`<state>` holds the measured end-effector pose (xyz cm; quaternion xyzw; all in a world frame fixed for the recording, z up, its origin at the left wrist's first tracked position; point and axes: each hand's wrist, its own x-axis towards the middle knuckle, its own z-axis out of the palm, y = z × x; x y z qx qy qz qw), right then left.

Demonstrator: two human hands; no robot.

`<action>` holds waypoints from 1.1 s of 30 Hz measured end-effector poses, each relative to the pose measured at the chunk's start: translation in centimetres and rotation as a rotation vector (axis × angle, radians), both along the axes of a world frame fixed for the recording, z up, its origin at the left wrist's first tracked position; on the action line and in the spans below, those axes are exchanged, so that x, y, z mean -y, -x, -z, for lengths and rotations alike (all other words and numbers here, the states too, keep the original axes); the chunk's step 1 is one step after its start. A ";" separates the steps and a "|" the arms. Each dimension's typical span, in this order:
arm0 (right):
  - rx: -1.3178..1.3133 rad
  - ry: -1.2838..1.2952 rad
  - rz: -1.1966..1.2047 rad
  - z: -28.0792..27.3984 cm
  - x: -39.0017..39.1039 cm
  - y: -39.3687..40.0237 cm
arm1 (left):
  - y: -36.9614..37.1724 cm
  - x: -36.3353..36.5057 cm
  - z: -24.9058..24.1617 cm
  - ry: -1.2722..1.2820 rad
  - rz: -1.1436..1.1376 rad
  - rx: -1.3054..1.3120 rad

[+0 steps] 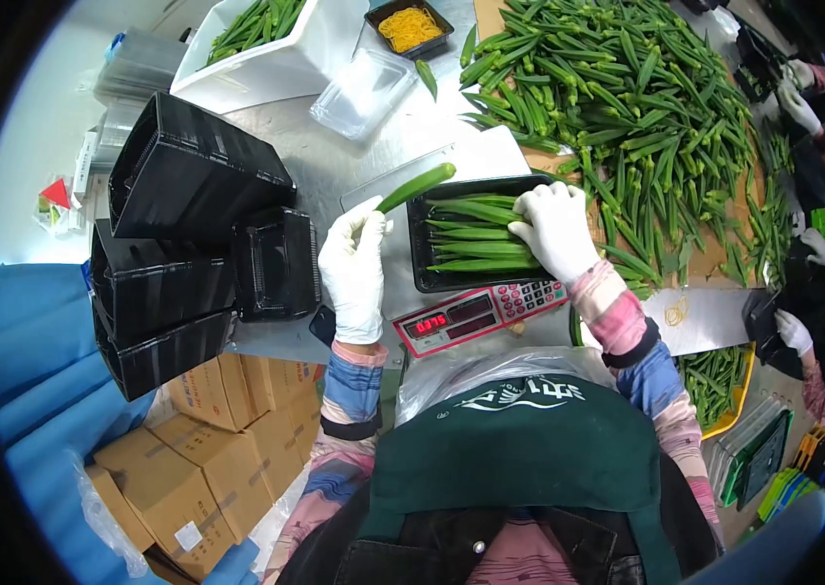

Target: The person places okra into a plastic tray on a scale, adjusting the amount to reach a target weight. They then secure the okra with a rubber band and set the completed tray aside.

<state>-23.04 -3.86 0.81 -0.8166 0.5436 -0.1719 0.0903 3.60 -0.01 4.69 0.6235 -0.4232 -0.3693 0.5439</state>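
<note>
White-gloved, our left hand [354, 268] is closed at thumb and fingertips on one okra pod [417, 187], angled up at the 10 o'clock corner of the black tray [416, 239]. With that tray as dial centre, our right hand [557, 229] reaches in from 3 o'clock, part-open and curled, touching the okra row [476, 234] inside; we cannot tell whether it grips any. We locate the scale [481, 317], display lit, at 6 o'clock; on the desk [293, 129], the okra pile [627, 127] at 2.
</note>
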 end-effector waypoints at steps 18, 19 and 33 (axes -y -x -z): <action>0.697 -0.271 0.671 -1.4 -11.3 13.5 | 3.0 0.0 0.5 0.328 0.488 1.016; 0.698 -0.275 0.680 -0.7 -11.5 13.7 | 3.1 0.1 0.3 0.318 0.482 1.016; 0.566 -0.006 0.782 7.7 -0.8 18.6 | 6.3 -0.7 -0.4 0.211 0.492 0.831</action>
